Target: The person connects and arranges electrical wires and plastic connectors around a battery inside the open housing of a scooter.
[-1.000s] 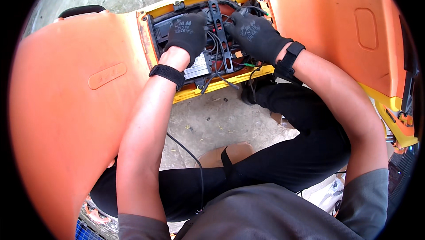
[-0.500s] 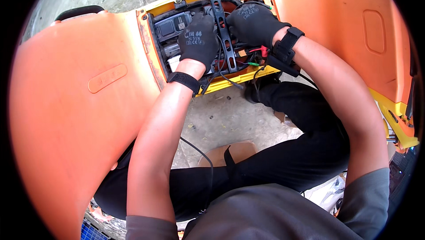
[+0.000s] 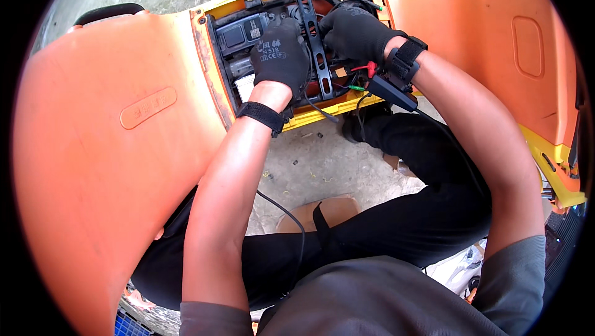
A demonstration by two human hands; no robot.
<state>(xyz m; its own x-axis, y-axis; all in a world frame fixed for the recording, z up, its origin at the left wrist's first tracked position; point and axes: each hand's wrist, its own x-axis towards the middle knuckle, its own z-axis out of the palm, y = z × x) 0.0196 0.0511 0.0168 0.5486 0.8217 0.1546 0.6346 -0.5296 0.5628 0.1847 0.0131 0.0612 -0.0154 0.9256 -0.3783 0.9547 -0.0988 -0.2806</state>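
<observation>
Both my hands wear black work gloves and reach into an open compartment framed by a yellow rim (image 3: 310,114). My left hand (image 3: 282,57) is closed, fingers curled downward beside a black perforated bracket (image 3: 319,60); whatever they grip is hidden beneath the glove. On the bracket's other side my right hand (image 3: 358,33) is also closed, its fingertips tucked among dark cables and out of sight. A grey module with a label (image 3: 238,34) lies left of my left hand. Below my right hand are a red connector (image 3: 371,68), a small orange connector (image 3: 340,72) and a green-tipped wire (image 3: 356,88).
Large orange body panels extend left (image 3: 93,168) and right (image 3: 446,32) of the compartment. A black box with a cable (image 3: 396,93) hangs by my right wrist strap. Loose cable ends drape over the near rim. Cardboard (image 3: 338,209) lies on the concrete floor.
My left hand has shifted slightly right. My right wrist has turned a little, and the black box beside it shows more fully. Both hands stay inside the compartment.
</observation>
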